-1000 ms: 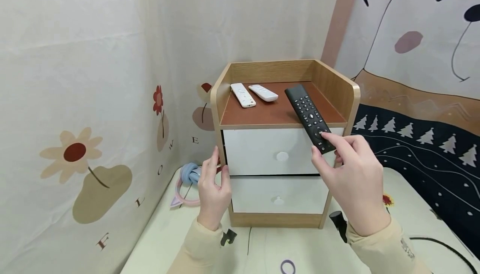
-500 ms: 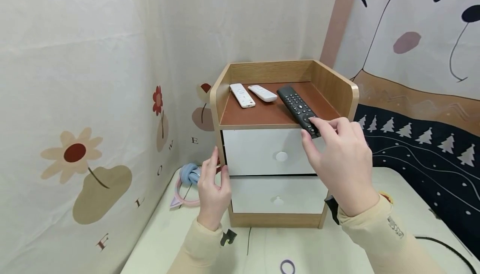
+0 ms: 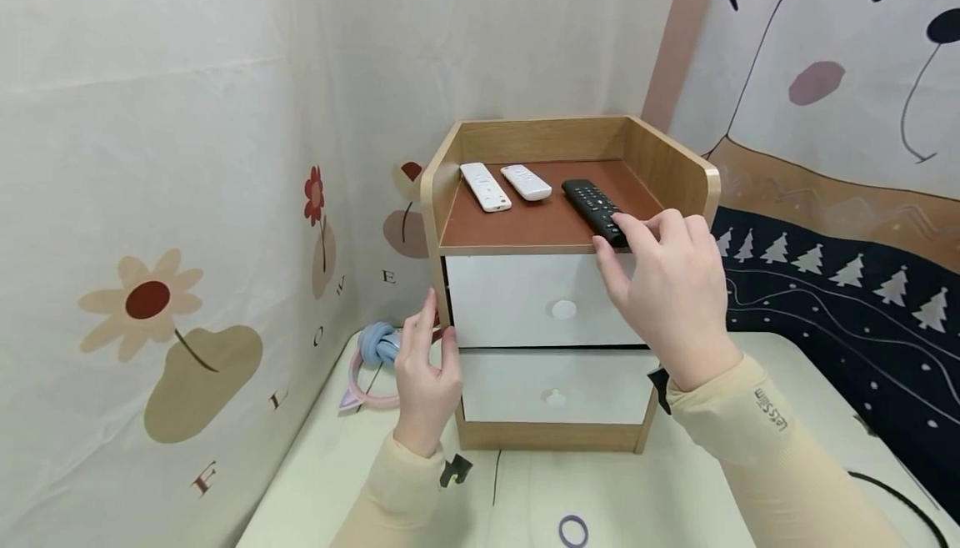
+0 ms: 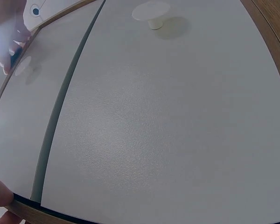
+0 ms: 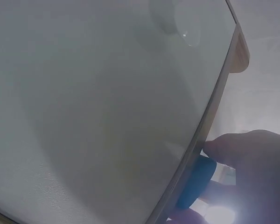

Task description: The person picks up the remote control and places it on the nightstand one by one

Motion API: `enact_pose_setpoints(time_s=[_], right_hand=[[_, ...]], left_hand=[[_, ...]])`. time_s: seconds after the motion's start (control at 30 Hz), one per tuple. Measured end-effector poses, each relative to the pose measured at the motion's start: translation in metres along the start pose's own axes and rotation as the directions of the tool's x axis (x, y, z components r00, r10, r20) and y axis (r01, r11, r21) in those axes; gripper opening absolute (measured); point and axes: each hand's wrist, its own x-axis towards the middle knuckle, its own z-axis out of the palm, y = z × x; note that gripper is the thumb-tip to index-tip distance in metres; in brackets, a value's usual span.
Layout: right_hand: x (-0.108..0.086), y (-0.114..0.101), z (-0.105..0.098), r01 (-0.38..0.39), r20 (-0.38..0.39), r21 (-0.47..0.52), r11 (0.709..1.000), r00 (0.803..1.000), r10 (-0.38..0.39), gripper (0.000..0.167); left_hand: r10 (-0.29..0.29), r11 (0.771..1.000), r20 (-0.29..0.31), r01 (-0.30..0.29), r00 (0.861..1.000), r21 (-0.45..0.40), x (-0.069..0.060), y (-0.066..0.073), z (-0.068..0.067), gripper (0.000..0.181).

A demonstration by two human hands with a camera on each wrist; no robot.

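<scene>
In the head view a black remote control (image 3: 595, 208) lies along the right part of the cabinet's brown top shelf (image 3: 480, 233). My right hand (image 3: 670, 294) pinches its near end at the shelf's front edge. In the right wrist view the remote's end (image 5: 198, 179) looks bluish in the glare, between thumb and fingers. Two white remotes, a longer one (image 3: 486, 187) and a shorter one (image 3: 527, 183), lie to the left. My left hand (image 3: 427, 381) rests against the cabinet's left side (image 3: 442, 302), fingers nearly straight, thumb by the front edge.
The small wooden cabinet has raised side and back walls (image 3: 543, 140) round its top. Two white drawers, upper (image 3: 510, 298) and lower (image 3: 510, 385), have round knobs. A purple ring (image 3: 573, 531), a pink-and-blue headband (image 3: 375, 369) and a black cable (image 3: 900, 502) lie on the white table.
My right hand has moved left and forward, bringing the black remote down from above the shelf's front onto the shelf. My left hand stays at the cabinet's side.
</scene>
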Motion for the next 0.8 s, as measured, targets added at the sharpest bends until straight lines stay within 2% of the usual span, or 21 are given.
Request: enact_pose_setpoints(time_s=[0.1, 0.2, 0.3, 0.4, 0.5, 0.73, 0.8], right_hand=[[0.003, 0.002, 0.001, -0.006, 0.031, 0.031, 0.999, 0.999, 0.005, 0.039], [0.01, 0.002, 0.0, -0.036, 0.098, 0.063, 0.997, 0.995, 0.029, 0.038], [0.018, 0.002, 0.0, -0.071, 0.182, 0.071, 0.995, 0.982, 0.058, 0.039], [0.028, 0.004, 0.0, -0.107, 0.266, 0.072, 0.992, 0.96, 0.085, 0.041], [0.04, 0.004, 0.001, -0.139, 0.347, 0.077, 0.987, 0.932, 0.104, 0.043], [0.065, 0.009, 0.003, -0.227, 0.529, 0.079, 0.971, 0.835, 0.152, 0.048], [0.072, 0.011, 0.004, -0.252, 0.56, 0.094, 0.963, 0.814, 0.158, 0.047]], left_hand=[[-0.002, 1.0, 0.008, 0.002, 1.0, 0.002, 0.0, 0.002, -0.001, 0.063], [-0.008, 1.0, 0.013, 0.008, 1.0, -0.003, 0.0, 0.003, -0.001, 0.063], [-0.012, 1.0, 0.012, 0.012, 1.0, -0.002, 0.001, 0.004, -0.002, 0.062], [-0.014, 1.0, 0.01, 0.014, 1.0, -0.007, 0.001, 0.005, -0.001, 0.062], [-0.012, 1.0, 0.001, 0.012, 1.0, -0.012, 0.001, 0.003, -0.001, 0.062], [0.002, 1.0, 0.004, -0.002, 1.0, -0.01, -0.001, 0.001, -0.001, 0.065], [0.003, 1.0, 0.003, -0.003, 1.0, -0.012, -0.001, 0.001, -0.001, 0.064]])
